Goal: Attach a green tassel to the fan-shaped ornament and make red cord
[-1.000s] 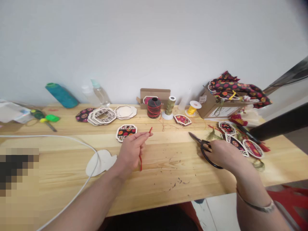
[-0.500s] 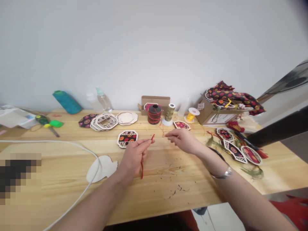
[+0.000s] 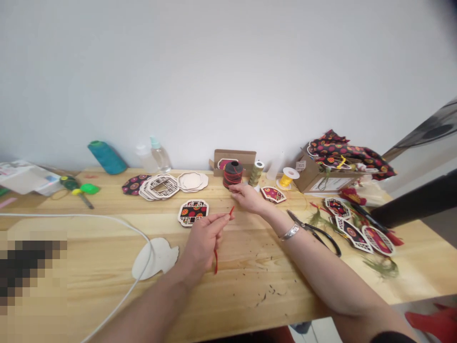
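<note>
My left hand [image 3: 207,238] is closed in a pinch on a red cord [image 3: 215,261]; one short end sticks up past the fingertips and the other hangs below the palm. Just in front of the red-and-black thread spool [image 3: 233,174] is my right hand [image 3: 245,197], its fingers close together; whether they hold a thread is too small to tell. A framed patterned piece [image 3: 193,212] lies flat behind my left hand. Black-handled scissors [image 3: 319,231] rest beside my right forearm.
Spools, bottles and a small open box [image 3: 235,155] line the wall. A fabric-topped carton [image 3: 321,178] and finished ornaments [image 3: 352,233] are at the right. A white cable [image 3: 123,220] crosses the left side, over a white cutout [image 3: 157,259].
My right hand has moved left and away from me, to the thread spool, uncovering the scissors. My left hand still pinches the red cord. The view has shifted slightly.
</note>
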Demonstrator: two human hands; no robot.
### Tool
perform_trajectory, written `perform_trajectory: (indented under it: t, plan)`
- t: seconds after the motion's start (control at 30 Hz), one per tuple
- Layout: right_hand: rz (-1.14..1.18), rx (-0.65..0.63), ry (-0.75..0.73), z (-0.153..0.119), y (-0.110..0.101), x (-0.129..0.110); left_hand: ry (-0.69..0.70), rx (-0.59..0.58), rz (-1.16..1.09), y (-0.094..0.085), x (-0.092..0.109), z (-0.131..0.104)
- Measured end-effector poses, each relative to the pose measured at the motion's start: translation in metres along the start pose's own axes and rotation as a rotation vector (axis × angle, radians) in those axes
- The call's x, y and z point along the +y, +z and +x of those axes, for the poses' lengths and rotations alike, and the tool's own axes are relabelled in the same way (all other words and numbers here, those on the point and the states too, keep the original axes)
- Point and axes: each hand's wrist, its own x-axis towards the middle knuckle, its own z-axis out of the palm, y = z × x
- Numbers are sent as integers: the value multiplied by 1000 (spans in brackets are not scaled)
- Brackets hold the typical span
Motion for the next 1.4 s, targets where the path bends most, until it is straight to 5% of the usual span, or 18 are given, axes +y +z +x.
perform_trajectory:
  t: [0.4,0.53,0.8,1.13,1.4]
  plan:
    - [-116,41,101,-8,-14,19,-21,-16,-1,0,-2,2]
    - [-20,61,73,-22,-21,7,-11,-16,0,0,-2,2]
    - [647,41,33,-71,-13,-25,8,-96,81,0,-6,0]
    - [312,207,-52,-77,-19,-13,-29,-244,162,2,-7,-1]
    - [420,410,57,-72,-46,15,-27,-281,189,1,-6,-3]
